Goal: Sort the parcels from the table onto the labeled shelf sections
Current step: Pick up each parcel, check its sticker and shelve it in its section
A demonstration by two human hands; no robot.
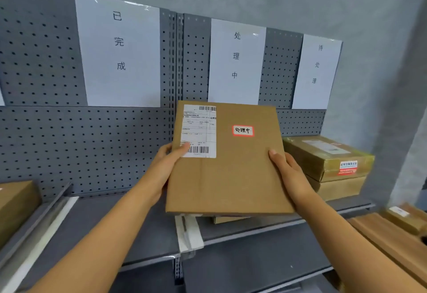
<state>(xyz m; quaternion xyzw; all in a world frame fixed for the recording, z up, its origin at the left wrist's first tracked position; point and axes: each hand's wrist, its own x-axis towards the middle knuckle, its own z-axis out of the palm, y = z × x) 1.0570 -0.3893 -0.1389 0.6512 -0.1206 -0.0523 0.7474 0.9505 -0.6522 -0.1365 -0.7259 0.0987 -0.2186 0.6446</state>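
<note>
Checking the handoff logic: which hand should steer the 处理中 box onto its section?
Right. Both hands grip the flat box, but the right hand is on the side nearer the 处理中 sign; the left hand holds the far edge.

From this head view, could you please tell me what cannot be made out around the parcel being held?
- Fine print on the shipping label: too small and blurred; the left hand thumb covers its lower corner.
- Parcel under the held parcel: mostly hidden, only a front edge shows.
- Sticker on the taped parcel: text blurred.
- Box at far left: cut off by the frame edge.
- Right hand fingers: hidden under the parcel.
</note>
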